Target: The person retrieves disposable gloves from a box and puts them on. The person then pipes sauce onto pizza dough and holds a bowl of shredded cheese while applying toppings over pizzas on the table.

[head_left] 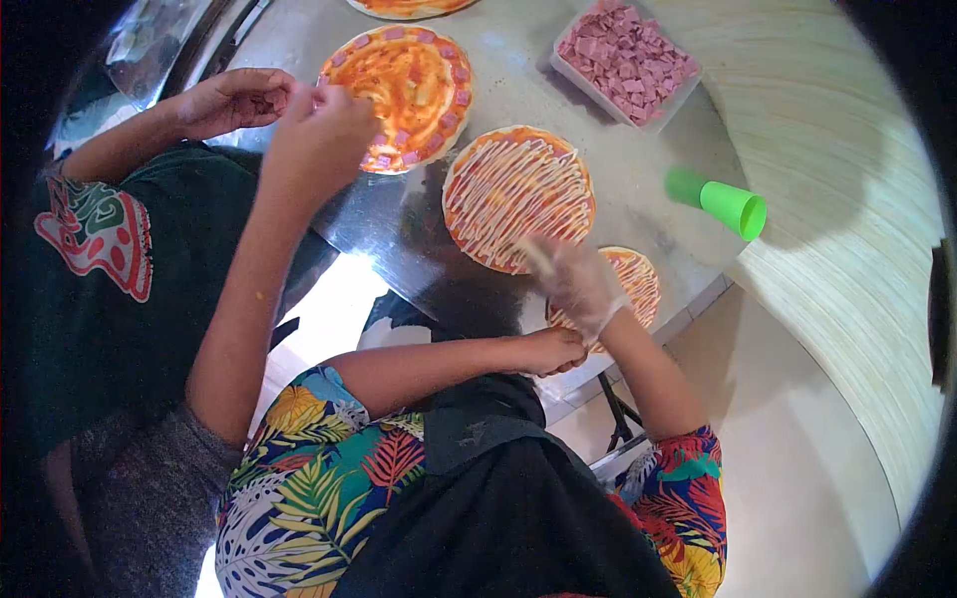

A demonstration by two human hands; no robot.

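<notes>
My right hand (583,289), in a clear plastic glove, is over the lower right edge of a pizza (508,194) spread with red sauce and striped with white sauce. Motion smears its fingers, and a pale streak shows at their tips; I cannot tell whether they hold anything. My left hand (550,352) is closed beside the table edge, just below the right wrist. Whatever it may hold is hidden. Partly behind my hands lies a smaller pizza (633,284) with the same white stripes.
A co-worker's hands (329,130) are above a sauced pizza (409,85) ringed with pink ham squares. A plastic tub (653,125) of chopped ham sits at the back. One green cup (736,209) lies sideways near the metal table's right edge. Another pizza (414,8) is cut off at the top.
</notes>
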